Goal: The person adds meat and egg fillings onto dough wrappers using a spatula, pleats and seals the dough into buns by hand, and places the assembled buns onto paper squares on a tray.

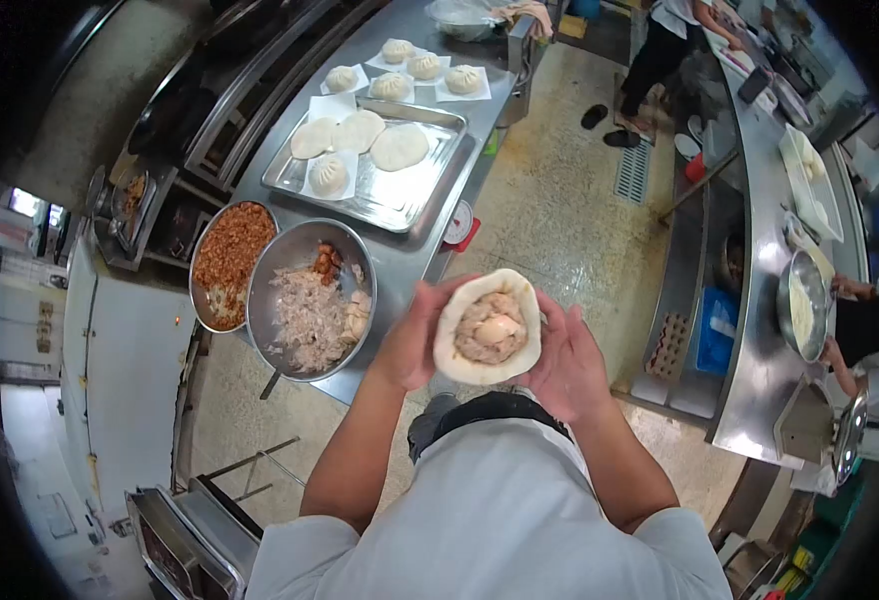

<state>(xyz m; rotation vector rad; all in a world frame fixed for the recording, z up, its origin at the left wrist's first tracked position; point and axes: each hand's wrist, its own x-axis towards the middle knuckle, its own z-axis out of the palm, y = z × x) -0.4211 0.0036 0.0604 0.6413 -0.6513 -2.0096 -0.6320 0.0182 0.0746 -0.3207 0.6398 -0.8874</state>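
Observation:
Both hands cup one round of white dough [460,365] that is open at the top, with minced meat filling and an egg yolk [490,330] showing inside. My left hand [412,340] supports its left side and underside. My right hand [567,362] wraps the right edge. The dough is held in the air in front of my chest, just off the near corner of the steel table [410,255].
A steel bowl of shredded filling [310,300] and a bowl of reddish mince [228,262] stand at the table's near end. A tray [400,195] holds flat dough rounds and a folded bun; more buns sit on paper beyond. Other people work at the right-hand counter.

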